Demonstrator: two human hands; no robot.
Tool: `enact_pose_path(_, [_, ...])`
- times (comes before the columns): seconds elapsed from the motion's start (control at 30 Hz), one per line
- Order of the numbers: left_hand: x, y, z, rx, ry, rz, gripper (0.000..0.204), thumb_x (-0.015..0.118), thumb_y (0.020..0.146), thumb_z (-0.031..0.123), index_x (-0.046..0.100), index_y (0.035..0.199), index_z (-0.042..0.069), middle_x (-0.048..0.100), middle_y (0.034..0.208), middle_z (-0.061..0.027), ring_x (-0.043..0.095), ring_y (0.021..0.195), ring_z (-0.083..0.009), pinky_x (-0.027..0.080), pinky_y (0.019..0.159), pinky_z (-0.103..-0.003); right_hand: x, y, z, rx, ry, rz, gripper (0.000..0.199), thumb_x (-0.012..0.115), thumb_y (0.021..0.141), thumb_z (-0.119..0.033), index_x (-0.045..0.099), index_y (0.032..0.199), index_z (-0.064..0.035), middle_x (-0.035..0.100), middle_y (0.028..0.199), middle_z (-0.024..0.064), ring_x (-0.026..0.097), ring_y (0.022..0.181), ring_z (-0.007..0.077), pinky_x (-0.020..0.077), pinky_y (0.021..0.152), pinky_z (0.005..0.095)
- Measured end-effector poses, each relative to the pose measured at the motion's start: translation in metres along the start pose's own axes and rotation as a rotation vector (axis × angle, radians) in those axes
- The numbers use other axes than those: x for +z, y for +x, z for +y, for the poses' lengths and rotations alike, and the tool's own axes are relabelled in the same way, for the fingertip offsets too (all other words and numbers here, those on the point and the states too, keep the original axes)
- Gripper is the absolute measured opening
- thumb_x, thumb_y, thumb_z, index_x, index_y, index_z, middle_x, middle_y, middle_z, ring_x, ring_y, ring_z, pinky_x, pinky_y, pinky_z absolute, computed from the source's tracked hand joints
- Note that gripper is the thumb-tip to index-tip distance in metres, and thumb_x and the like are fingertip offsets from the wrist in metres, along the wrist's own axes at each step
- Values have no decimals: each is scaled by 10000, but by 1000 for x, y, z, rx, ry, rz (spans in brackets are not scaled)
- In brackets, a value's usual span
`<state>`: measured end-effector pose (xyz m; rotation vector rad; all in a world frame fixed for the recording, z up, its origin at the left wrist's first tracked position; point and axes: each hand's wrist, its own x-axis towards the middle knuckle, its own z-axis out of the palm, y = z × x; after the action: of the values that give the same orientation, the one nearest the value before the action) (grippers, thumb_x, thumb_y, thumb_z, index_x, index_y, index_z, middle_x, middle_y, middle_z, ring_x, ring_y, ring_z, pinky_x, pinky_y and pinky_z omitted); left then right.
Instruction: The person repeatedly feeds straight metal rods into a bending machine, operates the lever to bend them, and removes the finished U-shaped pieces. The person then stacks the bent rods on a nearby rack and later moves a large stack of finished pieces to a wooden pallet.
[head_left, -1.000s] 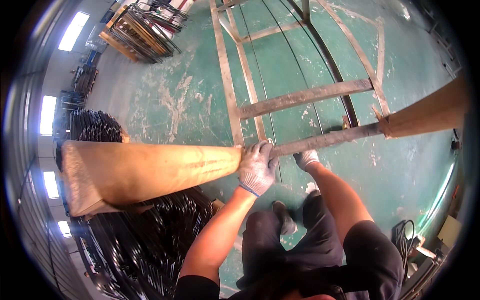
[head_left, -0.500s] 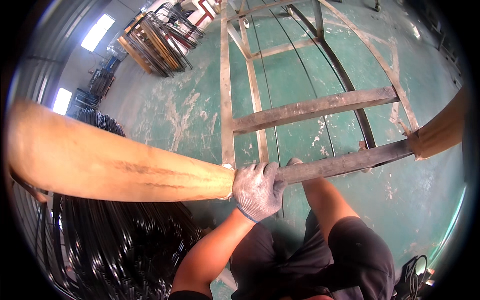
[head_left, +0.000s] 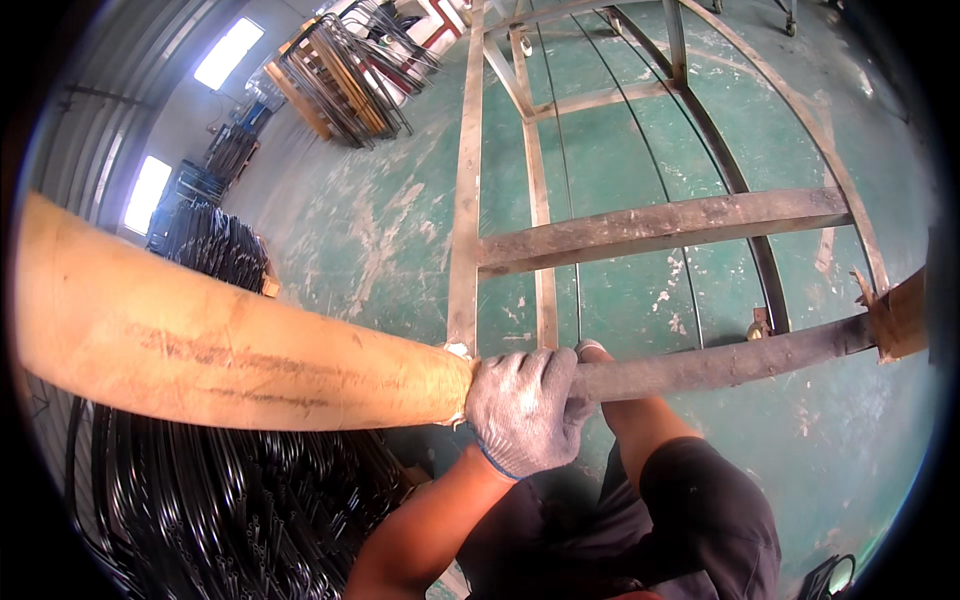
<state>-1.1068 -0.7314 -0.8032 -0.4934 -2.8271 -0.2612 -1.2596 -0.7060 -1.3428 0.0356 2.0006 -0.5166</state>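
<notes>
Your head-worn fisheye looks steeply down and ahead from above your lap: your left hand (head_left: 526,412) sits close beneath, the frame (head_left: 660,228) runs away forward, and the wall (head_left: 108,165) bends along the left rim.

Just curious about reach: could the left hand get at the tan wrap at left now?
Probably yes: the left hand grips the bar close beside the tan wrap, with nothing visible in the way.
</notes>
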Motion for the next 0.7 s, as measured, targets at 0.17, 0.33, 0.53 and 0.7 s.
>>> enact_pose_path(0.17, [3, 14, 0, 67, -19, 5, 661, 824, 541, 221, 675, 1157, 33, 693, 992, -128, 664, 829, -346, 507, 786, -485, -24, 43, -3, -151, -224, -226, 328, 781, 916, -321, 790, 1159, -100, 800, 1131, 145, 764, 1066, 393, 626, 905, 478])
enact_pose_path(0.33, [8, 1, -8, 31, -6, 2, 654, 818, 538, 220, 673, 1147, 31, 692, 977, -128, 662, 824, -348, 499, 767, -487, -114, -31, -38, -232, 651, 562, 325, 665, 1000, -343, 785, 1123, -67, 813, 1051, 136, 800, 938, 301, 646, 844, 442])
enact_pose_path(0.53, [17, 2, -5, 59, 1, 64, 546, 772, 630, 251, 671, 1124, 42, 666, 935, -135, 637, 809, -370, 479, 754, -499, -134, -97, 14, -137, 645, 754, 426, 632, 1018, -399, 778, 1169, -29, 752, 1159, 269, 715, 1139, 456, 566, 1008, 510])
enact_pose_path(0.7, [21, 3, -4, 118, 30, 208, 431, 793, 645, 287, 614, 984, 90, 588, 828, -103, 613, 760, -345, 451, 695, -498, -203, -90, 75, -234, 287, 969, 374, 590, 1023, -372, 809, 1024, -68, 790, 963, 198, 772, 948, 383, 593, 902, 480])
